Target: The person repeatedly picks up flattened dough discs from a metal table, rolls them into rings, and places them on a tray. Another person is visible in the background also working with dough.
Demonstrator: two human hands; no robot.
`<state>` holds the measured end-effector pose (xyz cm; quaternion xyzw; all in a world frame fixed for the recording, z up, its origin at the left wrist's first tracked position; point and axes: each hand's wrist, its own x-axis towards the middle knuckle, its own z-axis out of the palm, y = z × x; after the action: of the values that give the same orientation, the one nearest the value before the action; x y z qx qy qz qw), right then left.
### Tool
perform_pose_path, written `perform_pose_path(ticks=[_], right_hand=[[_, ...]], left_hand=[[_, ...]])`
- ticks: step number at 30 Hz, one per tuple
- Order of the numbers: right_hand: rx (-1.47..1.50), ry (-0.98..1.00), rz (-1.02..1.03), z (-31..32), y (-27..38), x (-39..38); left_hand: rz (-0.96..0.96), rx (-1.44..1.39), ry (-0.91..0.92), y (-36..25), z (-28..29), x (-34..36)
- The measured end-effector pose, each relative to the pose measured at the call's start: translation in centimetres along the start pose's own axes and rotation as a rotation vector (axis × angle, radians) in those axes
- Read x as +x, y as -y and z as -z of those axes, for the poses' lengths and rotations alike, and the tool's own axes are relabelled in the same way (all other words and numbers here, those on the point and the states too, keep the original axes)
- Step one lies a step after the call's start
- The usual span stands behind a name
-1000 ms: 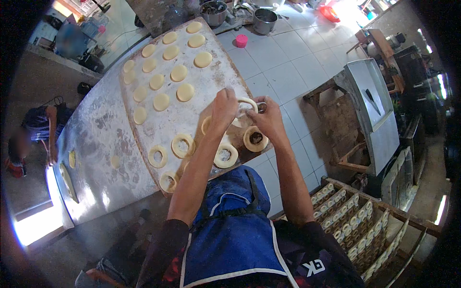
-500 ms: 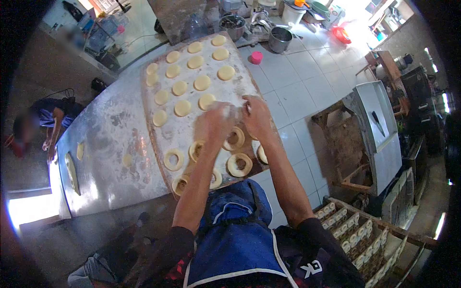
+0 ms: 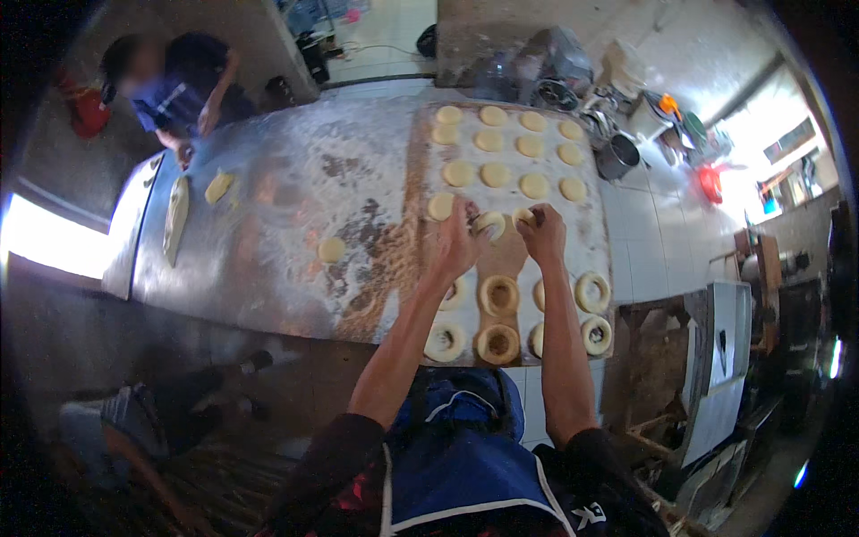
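Note:
My left hand (image 3: 458, 240) has its fingers closed on a pale dough piece (image 3: 489, 225), which looks like a ring, though the fingers cover part of it. To its right, my right hand (image 3: 544, 234) pinches another small dough piece (image 3: 522, 217); its full shape is hidden. Both hands are over the middle of a floured board (image 3: 512, 255). Beyond them, flat dough rounds (image 3: 494, 174) lie in rows. Nearer to me, several dough rings (image 3: 498, 295) rest on the board, some partly covered by my forearms.
Left of the board extends a metal table (image 3: 242, 268) with a dough strip (image 3: 176, 219), a dough lump (image 3: 219, 186) and a single round (image 3: 331, 250). A person (image 3: 183, 85) stands at its far left corner. Pots (image 3: 617, 157) stand beyond the board; a metal tray (image 3: 723, 345) is at right.
The view has swung, so the board appears farther right. My hands, close together and blurred before, are now apart, each with a dough piece. The person at the far left now leans over the table.

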<state>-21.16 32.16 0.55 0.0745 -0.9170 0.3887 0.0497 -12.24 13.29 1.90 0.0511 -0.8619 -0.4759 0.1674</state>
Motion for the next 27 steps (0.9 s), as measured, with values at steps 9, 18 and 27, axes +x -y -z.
perform_pose_path(ticks=[9,18,27], right_hand=[[0.121,0.671,0.233,-17.0,16.7,-6.5],[0.204,0.690,0.143,-20.0,16.7,-8.0],[0.712,0.528,-0.098,-15.2,19.8,-11.0]], left_hand=[[0.475,0.324,-0.240,10.7,16.9,-10.9],[0.273,0.002,-0.184,11.9,19.1,-10.9],[0.404,-0.429,0.020,10.9,17.2,-7.4]])
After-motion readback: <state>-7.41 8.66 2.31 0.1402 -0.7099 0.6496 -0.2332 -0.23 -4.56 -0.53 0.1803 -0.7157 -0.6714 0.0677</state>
